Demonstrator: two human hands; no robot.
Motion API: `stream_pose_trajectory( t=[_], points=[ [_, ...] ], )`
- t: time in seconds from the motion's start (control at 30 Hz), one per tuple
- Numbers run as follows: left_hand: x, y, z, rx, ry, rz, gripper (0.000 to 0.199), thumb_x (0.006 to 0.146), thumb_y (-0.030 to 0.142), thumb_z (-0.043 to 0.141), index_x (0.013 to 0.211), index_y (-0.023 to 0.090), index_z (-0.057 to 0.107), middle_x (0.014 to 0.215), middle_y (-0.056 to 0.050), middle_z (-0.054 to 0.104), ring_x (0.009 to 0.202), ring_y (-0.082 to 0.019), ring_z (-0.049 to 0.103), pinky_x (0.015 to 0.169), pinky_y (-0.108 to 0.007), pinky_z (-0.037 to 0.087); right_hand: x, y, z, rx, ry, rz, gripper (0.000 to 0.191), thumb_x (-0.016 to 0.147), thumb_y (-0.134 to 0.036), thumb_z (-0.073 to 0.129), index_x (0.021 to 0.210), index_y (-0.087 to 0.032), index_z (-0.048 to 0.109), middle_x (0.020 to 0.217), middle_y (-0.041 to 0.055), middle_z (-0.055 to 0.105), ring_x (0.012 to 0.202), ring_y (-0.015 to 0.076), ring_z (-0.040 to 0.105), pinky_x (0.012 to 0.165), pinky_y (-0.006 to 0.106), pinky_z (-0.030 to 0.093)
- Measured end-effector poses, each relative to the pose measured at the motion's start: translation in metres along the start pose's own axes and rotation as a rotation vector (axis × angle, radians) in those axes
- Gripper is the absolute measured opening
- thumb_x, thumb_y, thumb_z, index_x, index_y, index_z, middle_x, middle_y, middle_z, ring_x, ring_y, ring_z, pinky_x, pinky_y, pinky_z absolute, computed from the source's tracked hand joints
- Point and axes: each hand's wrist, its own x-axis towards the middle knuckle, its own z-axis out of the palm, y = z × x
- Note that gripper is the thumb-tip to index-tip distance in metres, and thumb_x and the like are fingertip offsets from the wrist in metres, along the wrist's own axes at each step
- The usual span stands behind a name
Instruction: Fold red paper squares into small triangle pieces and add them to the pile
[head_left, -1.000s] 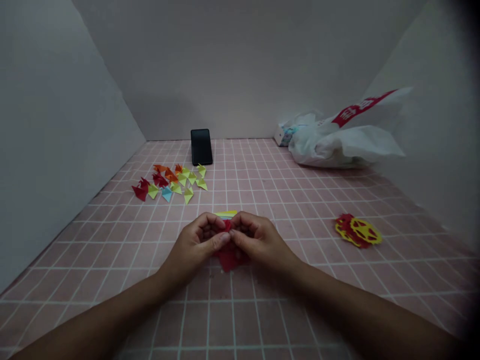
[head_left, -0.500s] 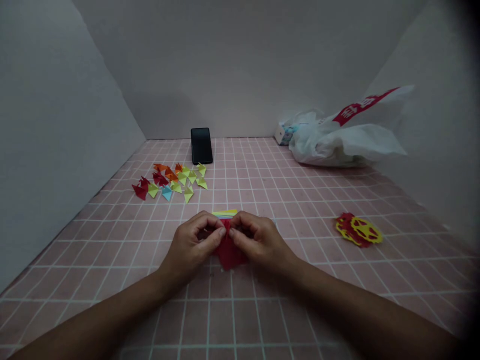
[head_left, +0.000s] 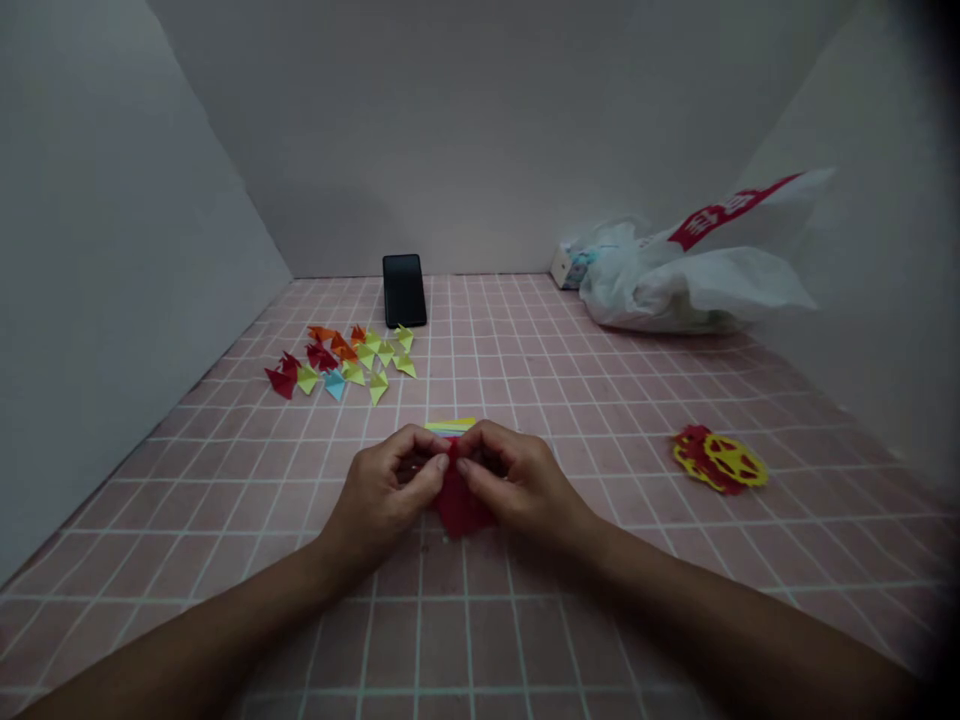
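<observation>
My left hand (head_left: 394, 475) and my right hand (head_left: 517, 475) meet at the middle of the table, thumbs and index fingers closed in a pinch. Between the fingertips is red paper (head_left: 453, 456), mostly covered by the fingers, so its folded shape is hard to make out. Just below the hands lies a red paper sheet (head_left: 461, 508); whether it joins the pinched part I cannot tell. Yellow and pale edges of a paper stack (head_left: 451, 427) show behind my fingers.
Several small folded paper cranes (head_left: 343, 350) in red, orange, yellow and blue stand at the left. Behind them a black phone (head_left: 404, 290) leans slightly. Red and yellow paper cutouts (head_left: 720, 460) lie at the right. A white plastic bag (head_left: 675, 290) and a small box (head_left: 564, 267) are at the back.
Both hands keep their pinch on the red paper in nearly the same place, with only tiny finger movement. The other things have not moved.
</observation>
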Motion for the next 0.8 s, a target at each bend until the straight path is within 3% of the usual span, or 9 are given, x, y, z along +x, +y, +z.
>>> stream_pose_trajectory(
  t=[0.2,0.43,0.8],
  points=[
    [0.0011,0.0016,0.0001,0.060,0.028,0.047,0.013,0.086,0.025,0.058,0.080,0.016,0.066,0.083,-0.003,0.067,0.078,-0.016,0.062,0.069,-0.026,0.049,0.0004,0.0020,-0.0006,0.102,-0.003,0.047,0.006,0.082,-0.019,0.055,0.076,-0.018,0.055,0.072,-0.0016,0.054,0.063,0.0108,0.047,0.056,0.022,0.038],
    [0.0006,0.0014,0.0035,-0.065,0.054,0.007,0.008,0.080,0.021,0.064,0.087,0.017,0.065,0.081,-0.001,0.069,0.071,-0.014,0.065,0.066,-0.024,0.052,0.0001,-0.0004,0.0007,0.083,-0.021,0.048,0.009,0.084,-0.019,0.054,0.074,-0.018,0.055,0.070,-0.0012,0.054,0.063,0.0109,0.046,0.055,0.023,0.037],
    [-0.0014,0.0021,0.0022,-0.068,0.058,0.056,0.003,0.081,0.018,0.065,0.082,0.017,0.066,0.079,0.000,0.069,0.072,-0.012,0.065,0.064,-0.020,0.053,0.0005,0.0005,0.0005,0.165,-0.046,0.090,0.012,0.084,-0.022,0.055,0.074,-0.017,0.054,0.067,-0.0026,0.050,0.058,0.0095,0.042,0.051,0.021,0.035]
  ],
)
